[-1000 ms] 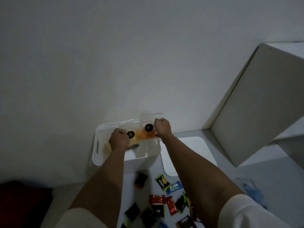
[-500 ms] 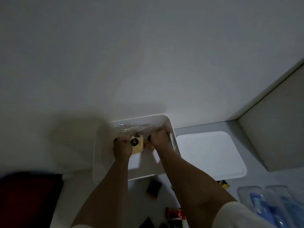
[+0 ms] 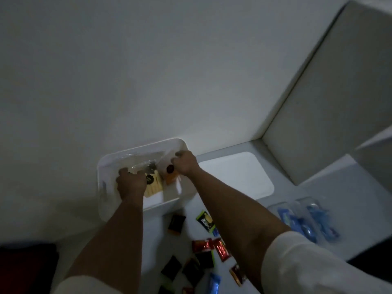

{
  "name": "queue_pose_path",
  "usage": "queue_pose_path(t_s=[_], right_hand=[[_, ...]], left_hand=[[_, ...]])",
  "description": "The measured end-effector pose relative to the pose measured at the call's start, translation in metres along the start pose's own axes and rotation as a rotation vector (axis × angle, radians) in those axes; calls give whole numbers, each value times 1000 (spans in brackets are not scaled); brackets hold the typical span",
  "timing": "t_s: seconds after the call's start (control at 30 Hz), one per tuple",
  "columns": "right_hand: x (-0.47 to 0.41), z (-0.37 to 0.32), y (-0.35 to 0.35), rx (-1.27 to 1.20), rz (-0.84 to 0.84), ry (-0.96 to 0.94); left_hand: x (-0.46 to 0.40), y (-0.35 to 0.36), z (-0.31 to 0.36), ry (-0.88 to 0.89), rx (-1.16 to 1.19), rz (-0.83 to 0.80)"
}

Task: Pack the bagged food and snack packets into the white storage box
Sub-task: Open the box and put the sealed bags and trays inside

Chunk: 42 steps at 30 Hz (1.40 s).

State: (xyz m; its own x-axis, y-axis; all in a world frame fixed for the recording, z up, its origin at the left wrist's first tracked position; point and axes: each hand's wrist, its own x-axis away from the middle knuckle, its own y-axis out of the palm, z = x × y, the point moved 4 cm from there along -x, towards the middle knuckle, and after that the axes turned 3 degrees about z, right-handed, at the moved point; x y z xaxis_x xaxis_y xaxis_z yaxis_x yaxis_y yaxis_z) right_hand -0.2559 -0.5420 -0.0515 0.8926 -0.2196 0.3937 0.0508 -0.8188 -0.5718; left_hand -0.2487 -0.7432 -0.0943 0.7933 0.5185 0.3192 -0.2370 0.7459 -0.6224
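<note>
Dim white surface (image 3: 331,213); both hands' fingers closed on clear food bags inside white box (image 3: 110,166): left hand (image 3: 130,183), right hand (image 3: 184,163).

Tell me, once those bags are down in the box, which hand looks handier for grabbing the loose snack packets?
Probably the right hand. Most snack packets lie beneath the right forearm, beside the white storage box; the left hand sits further from them. Both are busy holding bags now.
</note>
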Motion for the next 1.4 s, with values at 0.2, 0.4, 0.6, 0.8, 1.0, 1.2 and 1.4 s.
queue_pose_path(t_s=[0.2, 0.4, 0.6, 0.8, 1.0, 1.2, 1.4], right_hand=[[75, 31, -91, -76, 196, -96], [142, 131, -165, -63, 383, 14], [198, 228, -241, -71, 535, 171], [225, 316, -303, -79, 619, 275], [208, 412, -353, -101, 600, 378], [162, 492, -382, -86, 406, 432], [127, 541, -364, 9, 158, 429]], left_hand=[[97, 13, 68, 260, 35, -107], [218, 78, 94, 471, -7, -372], [316, 145, 96, 570, -91, -633], [371, 213, 94, 574, -165, -756], [394, 289, 73, 562, -367, -750], [410, 336, 29, 398, -484, -564], [425, 353, 9, 272, -495, -419]])
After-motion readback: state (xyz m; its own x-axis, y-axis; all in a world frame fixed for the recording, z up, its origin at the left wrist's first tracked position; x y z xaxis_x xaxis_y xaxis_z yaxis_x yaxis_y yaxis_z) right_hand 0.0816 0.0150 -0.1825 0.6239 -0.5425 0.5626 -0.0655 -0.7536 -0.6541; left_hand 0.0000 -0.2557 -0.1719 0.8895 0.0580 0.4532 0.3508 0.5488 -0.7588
